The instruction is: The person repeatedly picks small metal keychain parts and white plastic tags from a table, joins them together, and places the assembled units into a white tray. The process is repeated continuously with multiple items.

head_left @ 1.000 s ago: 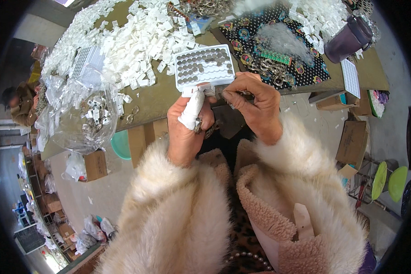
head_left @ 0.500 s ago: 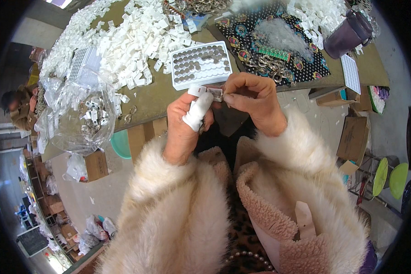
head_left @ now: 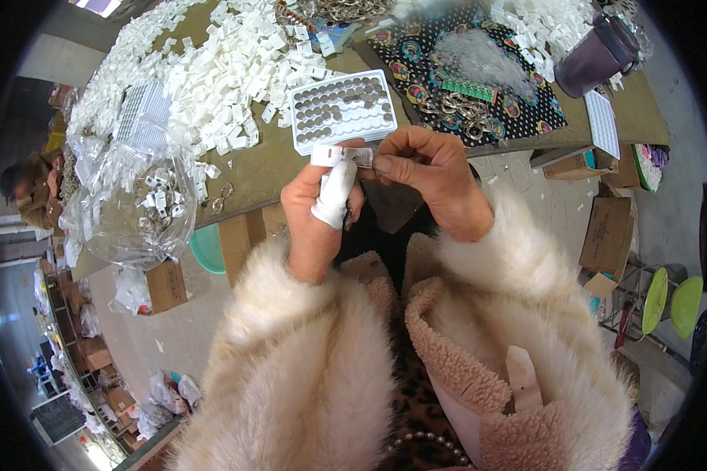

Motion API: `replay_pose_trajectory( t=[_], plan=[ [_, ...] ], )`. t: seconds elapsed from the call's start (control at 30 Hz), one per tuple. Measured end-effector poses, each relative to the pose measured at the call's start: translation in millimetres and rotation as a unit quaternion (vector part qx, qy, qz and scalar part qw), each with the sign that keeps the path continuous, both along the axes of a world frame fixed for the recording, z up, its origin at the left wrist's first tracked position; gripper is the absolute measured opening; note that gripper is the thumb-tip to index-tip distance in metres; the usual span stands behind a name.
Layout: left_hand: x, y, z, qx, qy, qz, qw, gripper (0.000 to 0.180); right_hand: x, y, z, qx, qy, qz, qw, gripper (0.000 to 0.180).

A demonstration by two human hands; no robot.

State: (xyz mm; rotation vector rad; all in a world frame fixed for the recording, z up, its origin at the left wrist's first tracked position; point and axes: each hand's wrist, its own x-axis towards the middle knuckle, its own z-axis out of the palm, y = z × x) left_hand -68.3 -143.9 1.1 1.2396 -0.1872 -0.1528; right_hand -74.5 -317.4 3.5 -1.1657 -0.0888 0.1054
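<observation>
Casing, small and white, is in left hand; I see that hand closed around it, white-wrapped thumb across the near side. Right hand: fingers curled, tips at casing's right end; I can't tell if they pinch anything. Tray of grey discs just beyond both hands. White parts pile beyond left hand, patterned cloth beyond right.

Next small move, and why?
Probably a gentle nudge from the right hand at the small white case's right end: its fingertips sit there, and the left hand braces the case, wrapped thumb across it. Anything pinched is hidden.
</observation>
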Motion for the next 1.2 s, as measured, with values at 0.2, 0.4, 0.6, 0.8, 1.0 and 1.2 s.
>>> replay_pose_trajectory(
  t=[0.2, 0.4, 0.6, 0.8, 1.0, 1.2],
  plan=[
    [2, 8, -2, 0.052, 0.011, -0.052, 0.997, 0.021, 8, -1, 0, -0.346, -0.342, -0.153, 0.860, 0.024],
    [3, 6, -7, 0.139, -0.051, -0.021, 0.989, 0.021, 6, 4, -5, -0.457, -0.406, -0.187, 0.769, 0.023],
    [-4, 13, -9, 0.131, 0.037, -0.056, 0.989, 0.018, 5, 7, -15, -0.479, -0.437, -0.187, 0.738, 0.020],
    [-3, 19, -11, 0.171, 0.061, -0.041, 0.983, 0.034, 11, 16, -20, -0.481, -0.441, -0.124, 0.747, 0.016],
    [3, 39, -9, 0.107, 0.096, 0.029, 0.989, 0.027, 39, 21, -12, -0.472, -0.422, -0.076, 0.770, 0.020],
    [9, 56, -14, 0.074, 0.081, 0.052, 0.993, 0.021, 67, 39, -12, -0.571, -0.402, -0.165, 0.697, 0.014]
  ],
)
